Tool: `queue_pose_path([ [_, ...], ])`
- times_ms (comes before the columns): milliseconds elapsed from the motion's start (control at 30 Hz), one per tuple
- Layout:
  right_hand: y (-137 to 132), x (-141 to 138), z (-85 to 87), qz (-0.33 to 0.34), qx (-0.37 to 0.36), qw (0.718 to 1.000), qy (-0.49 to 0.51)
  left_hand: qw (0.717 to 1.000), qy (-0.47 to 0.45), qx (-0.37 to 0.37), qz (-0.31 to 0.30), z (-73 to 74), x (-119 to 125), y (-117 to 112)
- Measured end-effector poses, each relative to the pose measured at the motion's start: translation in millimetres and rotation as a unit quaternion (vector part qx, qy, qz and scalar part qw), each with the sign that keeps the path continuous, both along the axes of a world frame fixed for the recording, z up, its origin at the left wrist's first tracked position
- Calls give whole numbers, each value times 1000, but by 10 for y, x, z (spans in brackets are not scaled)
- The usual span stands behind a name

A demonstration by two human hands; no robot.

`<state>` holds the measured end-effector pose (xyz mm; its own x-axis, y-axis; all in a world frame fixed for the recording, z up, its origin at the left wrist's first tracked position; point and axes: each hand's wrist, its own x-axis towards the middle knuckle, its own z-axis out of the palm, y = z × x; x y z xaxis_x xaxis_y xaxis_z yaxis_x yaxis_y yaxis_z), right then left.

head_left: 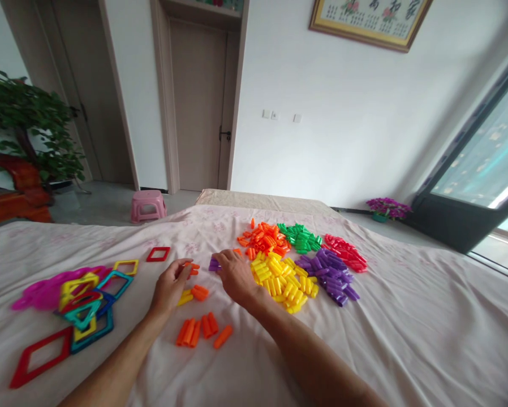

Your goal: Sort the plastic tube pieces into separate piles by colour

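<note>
My left hand (169, 287) is closed, with thumb and fingertips pinched on small orange plastic tubes (193, 269). Opposite it, my right hand (238, 278) curls palm down, its fingertips on a purple plastic tube piece (214, 264); part of that grip is hidden by the fingers. Between the hands lie a yellow tube (185, 297) and a pair of orange tubes (200, 292). Closer to me, several more orange tubes (189, 332) lie side by side on the cloth. A heap of yellow tubes (284, 280) sits just right of my right hand.
Heaps of orange (266, 239), green (300, 237), purple (328, 274) and red tubes (345, 252) spread behind and to the right. On the left lie coloured frame tiles (82, 305) over a magenta piece (37, 293). A wrinkled pale cloth (407, 339) covers the surface. A pink stool (148, 206) stands beyond.
</note>
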<state>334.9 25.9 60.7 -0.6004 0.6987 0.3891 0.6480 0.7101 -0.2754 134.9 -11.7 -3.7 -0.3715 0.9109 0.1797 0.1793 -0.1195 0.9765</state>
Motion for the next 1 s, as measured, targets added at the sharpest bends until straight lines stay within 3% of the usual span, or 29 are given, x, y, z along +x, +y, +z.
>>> queue_pose_path([
  [100, 15, 304, 93, -39, -4, 999, 11, 999, -1, -6, 34, -16, -48, 24],
  [300, 59, 1167, 272, -178, 32, 983, -16, 999, 50, -19, 1, -7, -39, 4],
  [500, 90, 2053, 221, -333, 42, 939, -71, 996, 85, -7, 42, -11, -36, -2],
  [600, 112, 2288, 183, -385, 61, 919, -54, 995, 93, -6, 34, -58, -61, 21],
  [733, 72, 2119, 183, -330, 69, 941, 3, 998, 65, -4, 24, -60, -54, 9],
  [867, -81, 1523, 203, -202, 4, 977, 63, 1000, 7, 23, -7, 12, -1, -51],
  [1000, -261, 885, 183, -71, -79, 991, 83, 997, -37, 22, -71, 75, 65, -105],
])
